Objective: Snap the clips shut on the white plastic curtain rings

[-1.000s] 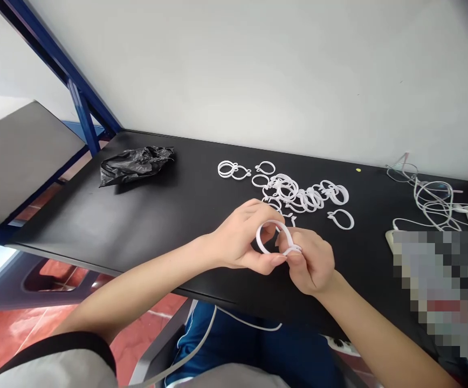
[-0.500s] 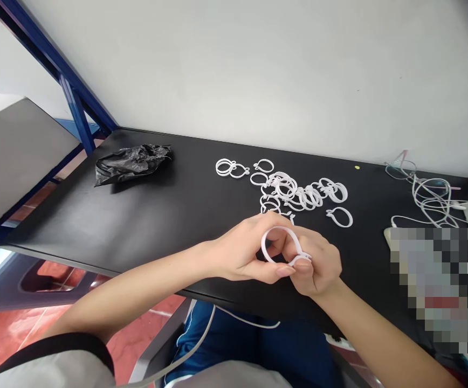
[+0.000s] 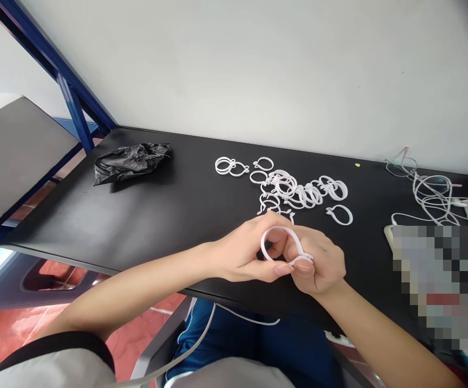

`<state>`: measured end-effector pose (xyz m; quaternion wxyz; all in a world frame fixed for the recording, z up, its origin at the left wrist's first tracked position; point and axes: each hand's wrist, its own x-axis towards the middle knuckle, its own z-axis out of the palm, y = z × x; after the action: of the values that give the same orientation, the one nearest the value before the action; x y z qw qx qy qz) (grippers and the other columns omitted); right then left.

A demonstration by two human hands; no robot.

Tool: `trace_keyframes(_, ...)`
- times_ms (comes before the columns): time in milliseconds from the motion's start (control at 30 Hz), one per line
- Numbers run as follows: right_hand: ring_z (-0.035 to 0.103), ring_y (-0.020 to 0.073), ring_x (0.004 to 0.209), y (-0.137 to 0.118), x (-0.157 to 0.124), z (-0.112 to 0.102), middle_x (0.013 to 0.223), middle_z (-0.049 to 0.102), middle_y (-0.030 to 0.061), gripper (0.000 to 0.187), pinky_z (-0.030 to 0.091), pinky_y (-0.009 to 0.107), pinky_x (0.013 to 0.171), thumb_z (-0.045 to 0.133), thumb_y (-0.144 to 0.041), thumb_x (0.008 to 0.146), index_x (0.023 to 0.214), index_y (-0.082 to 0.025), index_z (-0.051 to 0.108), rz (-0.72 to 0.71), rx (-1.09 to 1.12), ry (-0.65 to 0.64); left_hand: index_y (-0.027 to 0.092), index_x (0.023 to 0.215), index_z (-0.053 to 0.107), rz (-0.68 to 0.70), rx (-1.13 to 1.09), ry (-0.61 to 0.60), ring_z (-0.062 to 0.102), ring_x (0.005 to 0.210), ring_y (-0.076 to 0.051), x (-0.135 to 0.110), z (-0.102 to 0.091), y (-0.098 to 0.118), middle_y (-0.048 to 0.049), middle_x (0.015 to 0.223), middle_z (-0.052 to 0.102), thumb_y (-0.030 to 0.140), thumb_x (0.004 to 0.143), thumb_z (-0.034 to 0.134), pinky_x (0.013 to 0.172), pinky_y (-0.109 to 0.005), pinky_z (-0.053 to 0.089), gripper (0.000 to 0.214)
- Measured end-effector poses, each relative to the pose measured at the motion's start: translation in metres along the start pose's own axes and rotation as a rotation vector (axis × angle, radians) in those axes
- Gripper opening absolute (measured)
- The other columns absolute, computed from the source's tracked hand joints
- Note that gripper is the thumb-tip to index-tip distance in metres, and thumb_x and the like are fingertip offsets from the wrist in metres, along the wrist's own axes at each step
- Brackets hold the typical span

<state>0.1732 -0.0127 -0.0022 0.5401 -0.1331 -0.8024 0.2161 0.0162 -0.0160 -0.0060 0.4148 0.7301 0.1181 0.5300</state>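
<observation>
Both my hands meet over the front of the black table, closed on one white plastic ring clip [image 3: 265, 246]. My left hand [image 3: 244, 249] curls round the ring's left side, its thumb along the lower edge. At the clasp end, my right hand [image 3: 318, 261] pinches with its thumb; the fingers behind are partly hidden. Just beyond my hands lies a loose pile of similar white ring clips [image 3: 307, 196], some overlapping. A single ring clip [image 3: 341, 215] rests to the right of the pile, and a few others [image 3: 225, 166] to the left.
A crumpled black plastic bag [image 3: 132, 163] lies on the table [image 3: 177, 215] at the left. Glasses [image 3: 401, 166], a tangled white cable [image 3: 432, 199] and a blurred-out device [image 3: 436, 280] are on the right. A white wall [image 3: 258, 70] stands behind; a blue metal frame [image 3: 72, 102] rises at left.
Almost nothing differs. My hands keep their hold on the ring clip, with my right hand shifted very slightly to the right; the view has tilted a little.
</observation>
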Motion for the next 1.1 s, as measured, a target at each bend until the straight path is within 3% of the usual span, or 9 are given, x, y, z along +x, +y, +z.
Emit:
trace_keyframes(367,0.043,0.0119,0.050,-0.006,0.010,-0.011,0.054,0.046,-0.0016,0.042,0.034,0.028,0.047,0.043,-0.034,0.105,0.066,-0.021,0.043,-0.034,-0.058,-0.118,0.019,0.107,0.048,0.158,0.198,0.067,0.045,0.053,-0.009,-0.001,0.000,-0.005,0.0091,0.059,0.041,0.064,0.093,0.054,0.056,-0.022,0.041,0.048)
trace_keyframes(667,0.050,0.0135,0.054,-0.007,0.008,-0.012,0.057,0.052,0.0009,0.042,0.043,0.029,0.051,0.039,-0.032,0.106,0.066,-0.020,0.046,-0.009,-0.043,-0.175,0.018,0.107,0.048,0.166,0.207,0.074,0.044,0.052,-0.009,-0.002,0.002,-0.004,0.0090,0.059,0.042,0.064,0.093,0.053,0.055,-0.022,0.042,0.047)
trace_keyframes(1100,0.045,0.0127,0.048,-0.001,0.005,-0.015,0.051,0.048,-0.0012,0.045,0.039,0.028,0.046,0.039,-0.035,0.106,0.064,-0.021,0.049,-0.022,-0.144,-0.182,0.018,0.103,0.052,0.180,0.246,0.102,0.045,0.053,-0.010,-0.002,-0.004,-0.006,0.0084,0.059,0.043,0.061,0.092,0.056,0.057,-0.023,0.044,0.044)
